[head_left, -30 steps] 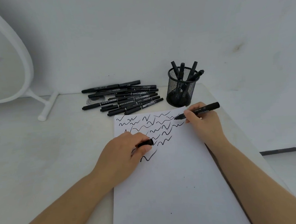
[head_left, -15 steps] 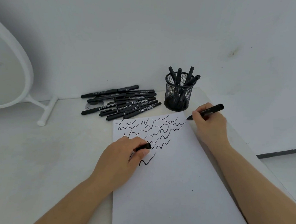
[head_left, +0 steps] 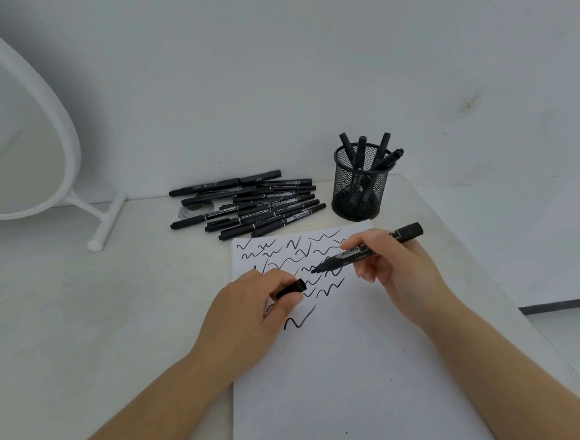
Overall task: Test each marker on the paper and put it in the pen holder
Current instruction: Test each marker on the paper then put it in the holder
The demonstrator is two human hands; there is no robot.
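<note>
A white sheet of paper [head_left: 343,370] lies on the table, its upper part covered with black squiggles. My right hand [head_left: 398,267] holds an uncapped black marker [head_left: 369,250], tip pointing left and just above the paper near the squiggles. My left hand [head_left: 254,311] rests on the paper and pinches the marker's black cap [head_left: 290,288], a short gap left of the tip. A black mesh pen holder [head_left: 362,189] with several markers in it stands beyond the paper's top right corner. A pile of black markers [head_left: 249,203] lies to its left.
A white-framed oval mirror [head_left: 11,136] on a stand [head_left: 105,222] occupies the far left. The white wall rises right behind the markers and holder. The table's right edge [head_left: 491,274] runs close beside the paper.
My right hand has brought the marker from the paper's top right edge leftward and inward, so its tip is now close to the cap in my left hand. The left hand stayed put.
</note>
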